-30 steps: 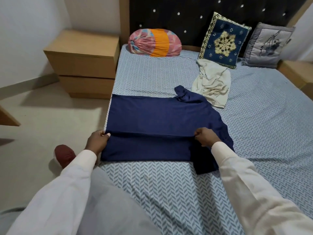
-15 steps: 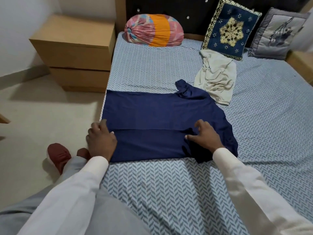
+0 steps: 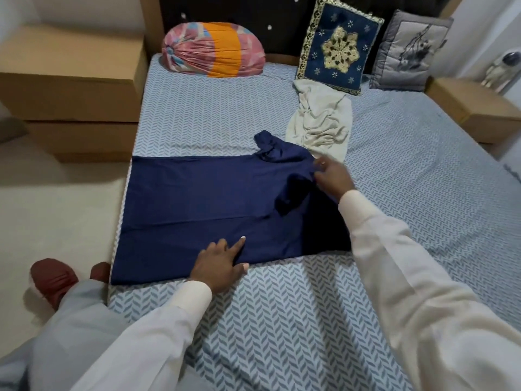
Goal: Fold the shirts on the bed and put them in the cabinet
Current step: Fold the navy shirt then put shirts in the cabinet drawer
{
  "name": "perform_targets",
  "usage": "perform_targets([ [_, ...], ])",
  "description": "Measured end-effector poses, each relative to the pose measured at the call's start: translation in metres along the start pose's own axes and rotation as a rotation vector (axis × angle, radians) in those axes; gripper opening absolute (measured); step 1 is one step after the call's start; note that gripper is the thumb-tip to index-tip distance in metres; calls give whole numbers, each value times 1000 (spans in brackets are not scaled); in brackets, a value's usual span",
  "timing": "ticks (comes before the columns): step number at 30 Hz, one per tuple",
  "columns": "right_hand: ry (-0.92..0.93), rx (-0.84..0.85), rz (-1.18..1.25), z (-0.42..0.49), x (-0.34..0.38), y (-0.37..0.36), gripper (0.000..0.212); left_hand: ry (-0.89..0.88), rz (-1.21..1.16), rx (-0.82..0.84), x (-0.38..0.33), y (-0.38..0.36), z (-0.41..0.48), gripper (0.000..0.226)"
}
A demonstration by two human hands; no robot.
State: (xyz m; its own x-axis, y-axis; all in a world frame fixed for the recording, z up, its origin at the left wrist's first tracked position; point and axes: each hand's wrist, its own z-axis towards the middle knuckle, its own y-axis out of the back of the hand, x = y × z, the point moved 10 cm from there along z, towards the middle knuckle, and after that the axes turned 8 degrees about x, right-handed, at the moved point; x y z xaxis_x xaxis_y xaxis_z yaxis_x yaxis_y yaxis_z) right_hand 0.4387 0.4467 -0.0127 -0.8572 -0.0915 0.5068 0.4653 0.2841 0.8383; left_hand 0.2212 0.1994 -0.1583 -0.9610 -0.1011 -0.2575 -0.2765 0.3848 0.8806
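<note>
Navy shirt [image 3: 197, 198] — cream shirt [image 3: 318, 122] just beside.

Home bedroom: bed [image 3: 282, 320], cushions [image 3: 339, 48], bedside cabinets [image 3: 76, 88].

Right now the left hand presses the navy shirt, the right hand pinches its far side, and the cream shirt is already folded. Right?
No: the head view shows the cream shirt crumpled, not folded. The left hand does press the navy shirt and the right hand pinches its far side.
</note>
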Motion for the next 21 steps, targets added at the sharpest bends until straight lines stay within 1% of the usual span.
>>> perform_targets([
  [1,-25,-159,78,5,-6,32,30,1,12,1,-1,-1,1,74],
  [2,-48,-221,110,7,-17,48,42,5,27,-2,-2,0,2,75],
  [3,-83,-212,116,6,-27,55,52,12,41,-2,-3,-1,2,77],
  [4,-148,-146,91,5,-44,53,57,15,52,1,-4,-1,3,78],
  [5,-210,-51,45,1,-61,42,56,19,54,7,-3,-2,4,79],
  [6,-276,61,5,-10,-82,27,48,19,55,17,-3,-2,5,80],
  [7,-325,169,9,-22,-100,7,38,19,52,28,-3,-2,6,81],
  [8,-378,245,57,-36,-118,-11,35,17,46,41,-2,-1,7,82],
  [9,-413,276,104,-49,-133,-26,35,11,37,58,-3,-2,8,83],
  [10,-435,274,135,-57,-147,-37,37,4,29,75,-2,-2,9,84],
  [13,-429,216,150,-61,-178,-51,40,-27,-35,122,0,-4,10,83],
  [14,-447,200,200,-62,-186,-51,38,-34,-79,130,2,-3,7,81],
  [16,-481,104,209,-64,-199,-43,28,-27,-139,112,14,0,0,76],
  [18,-511,15,135,-63,-219,-32,22,-24,-129,67,24,3,-7,72],
  [20,-533,14,118,-66,-231,-32,20,-22,-127,51,30,3,-14,69],
  [21,-541,5,114,-71,-225,-31,18,-14,-155,52,34,2,-18,66],
])
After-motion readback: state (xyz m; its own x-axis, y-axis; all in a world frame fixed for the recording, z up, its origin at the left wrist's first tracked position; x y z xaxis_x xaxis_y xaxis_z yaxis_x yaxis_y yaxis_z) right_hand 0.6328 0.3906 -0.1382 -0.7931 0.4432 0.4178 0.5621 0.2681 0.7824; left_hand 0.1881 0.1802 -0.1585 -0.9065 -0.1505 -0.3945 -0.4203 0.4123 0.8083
